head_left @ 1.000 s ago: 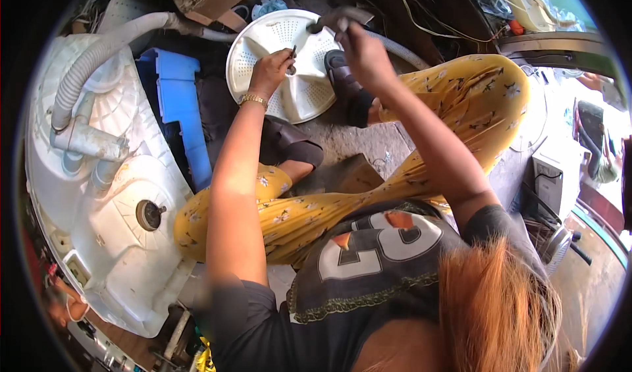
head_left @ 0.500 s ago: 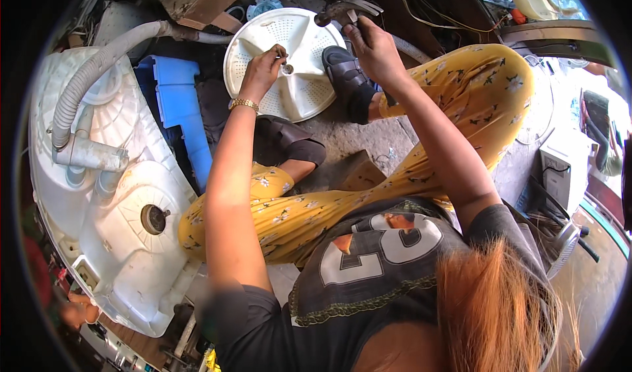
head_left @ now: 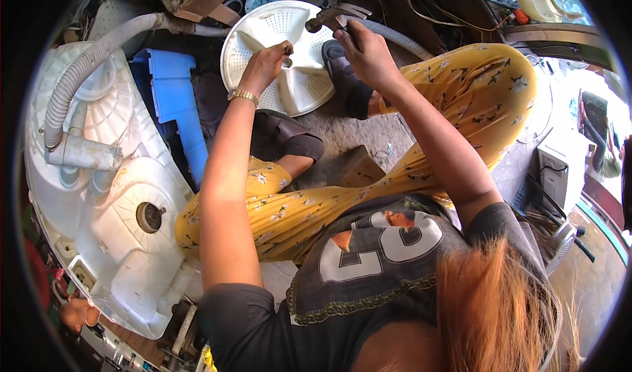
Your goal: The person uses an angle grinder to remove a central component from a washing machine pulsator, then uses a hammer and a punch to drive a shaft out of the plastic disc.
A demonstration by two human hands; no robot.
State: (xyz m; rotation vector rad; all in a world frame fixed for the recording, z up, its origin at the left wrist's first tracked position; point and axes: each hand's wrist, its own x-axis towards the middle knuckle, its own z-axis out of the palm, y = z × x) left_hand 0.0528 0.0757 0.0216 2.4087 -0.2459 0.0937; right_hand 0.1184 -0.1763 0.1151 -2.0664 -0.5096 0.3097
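Our right hand [head_left: 370, 54] grips a dark metal claw hammer [head_left: 330, 18]; we cannot tell what, if anything, our left hand [head_left: 262, 68], bunched over a round white plastic disc [head_left: 303, 90] near our feet [head_left: 299, 143], holds. Any blow should land square, clear of knuckles.

Hammers [head_left: 328, 17]: 1
White perforated discs [head_left: 309, 85]: 1
Dark sandals [head_left: 299, 141] [head_left: 343, 76]: 2
Blue plastic panels [head_left: 174, 95]: 1
White tubs [head_left: 118, 234]: 1
Gold wristbands [head_left: 245, 97]: 1
Brown blocks [head_left: 359, 168]: 1
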